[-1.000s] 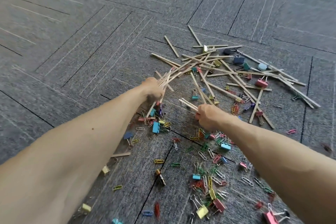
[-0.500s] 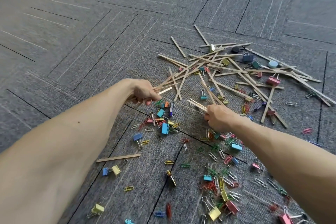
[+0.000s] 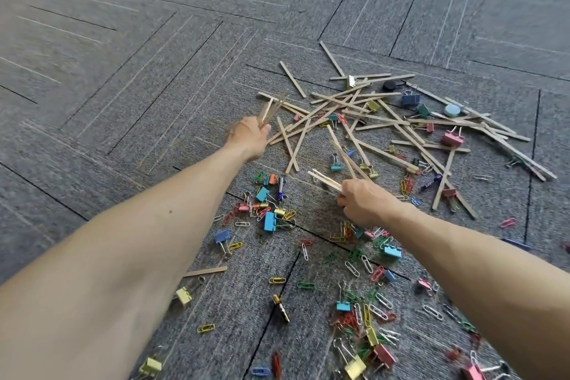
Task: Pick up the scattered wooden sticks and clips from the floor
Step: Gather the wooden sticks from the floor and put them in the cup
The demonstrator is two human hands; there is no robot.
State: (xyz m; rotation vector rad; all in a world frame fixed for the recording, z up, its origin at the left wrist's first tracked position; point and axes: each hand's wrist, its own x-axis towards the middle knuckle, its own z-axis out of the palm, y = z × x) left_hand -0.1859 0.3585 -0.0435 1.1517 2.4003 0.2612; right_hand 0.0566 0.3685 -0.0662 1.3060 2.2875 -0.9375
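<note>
- The fingers of my left hand (image 3: 248, 140) are curling tightly round a small bundle of wooden sticks (image 3: 267, 112), and its ends are fanning up and away from my fist.
- The fingers of my right hand (image 3: 365, 202) are gripping a second bundle (image 3: 326, 180), which is sticking out to the left of my knuckles.
- Two more sticks are slanting away just above my right hand; I cannot tell whether I am holding them or they are lying loose.
- My left hand is hanging by the left edge of the heap, and my right hand by its near edge.
- The loose sticks (image 3: 364, 116) are lying criss-crossed on the grey carpet floor (image 3: 129, 49), filling one carpet tile from its far left corner towards its right edge.
- A pink binder clip (image 3: 451, 139) is sitting among the sticks near that right edge.
- Coloured paper clips (image 3: 348, 319) are lying scattered along the tile's near edge and across the tiles closer to me.
- Binder clips are lying mixed in with them, a blue binder clip (image 3: 270, 221) between my forearms and a yellow one (image 3: 184, 296) just beside my left forearm.
- One single stick (image 3: 206, 271) is lying apart, touching my left forearm's outline.
</note>
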